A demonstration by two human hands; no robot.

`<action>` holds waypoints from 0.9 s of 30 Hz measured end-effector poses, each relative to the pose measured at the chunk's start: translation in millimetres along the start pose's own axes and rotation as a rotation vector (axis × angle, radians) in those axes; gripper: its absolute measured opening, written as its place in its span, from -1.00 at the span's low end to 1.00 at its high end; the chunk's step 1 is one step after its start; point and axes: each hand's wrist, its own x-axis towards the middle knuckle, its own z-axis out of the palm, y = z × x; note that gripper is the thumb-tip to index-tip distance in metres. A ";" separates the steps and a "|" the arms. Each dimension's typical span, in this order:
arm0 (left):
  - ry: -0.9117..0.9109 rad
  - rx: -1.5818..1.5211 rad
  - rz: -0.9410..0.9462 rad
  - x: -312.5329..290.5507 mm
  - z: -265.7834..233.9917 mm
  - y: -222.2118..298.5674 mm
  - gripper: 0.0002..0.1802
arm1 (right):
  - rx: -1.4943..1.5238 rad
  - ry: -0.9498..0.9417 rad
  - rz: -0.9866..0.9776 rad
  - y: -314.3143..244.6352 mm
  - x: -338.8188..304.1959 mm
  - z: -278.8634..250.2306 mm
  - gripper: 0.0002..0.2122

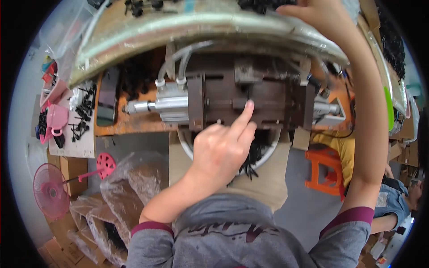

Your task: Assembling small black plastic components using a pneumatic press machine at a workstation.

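My left hand (pixel 223 149) is over the dark metal clamping fixture (pixel 268 96), its index finger stretched out and the other fingers loosely bent. That fingertip rests at the middle of the fixture, by a small black part (pixel 249 93) that it partly covers. Nothing shows gripped in this hand. At the far right my right hand (pixel 306 10) reaches over the clear-edged tray (pixel 214 22), thumb apart, beside a pile of black parts (pixel 259 5). The top of the picture cuts off most of its fingers, and no held thing is visible there.
Silver air cylinders (pixel 172 103) with clear hoses flank the fixture on an orange bench (pixel 143 127). Below sits a white-rimmed container (pixel 271 152) of black parts. A pink fan (pixel 51 190) stands left, an orange stool (pixel 322 172) right. Another person (pixel 395 203) is at far right.
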 end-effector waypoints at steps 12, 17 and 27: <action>0.037 -0.095 0.061 -5.2 0.3 -9.2 -0.72 | 0.355 0.155 -0.111 -91.0 -233.2 117.5 -0.73; -0.163 -0.174 0.165 -20.4 -14.0 2.1 -0.72 | 0.387 -0.015 0.152 -103.2 -307.0 168.5 -0.71; -0.321 -0.115 0.074 -99.9 58.0 -40.8 -0.37 | 0.152 0.131 -0.246 -65.4 -308.5 228.1 -0.60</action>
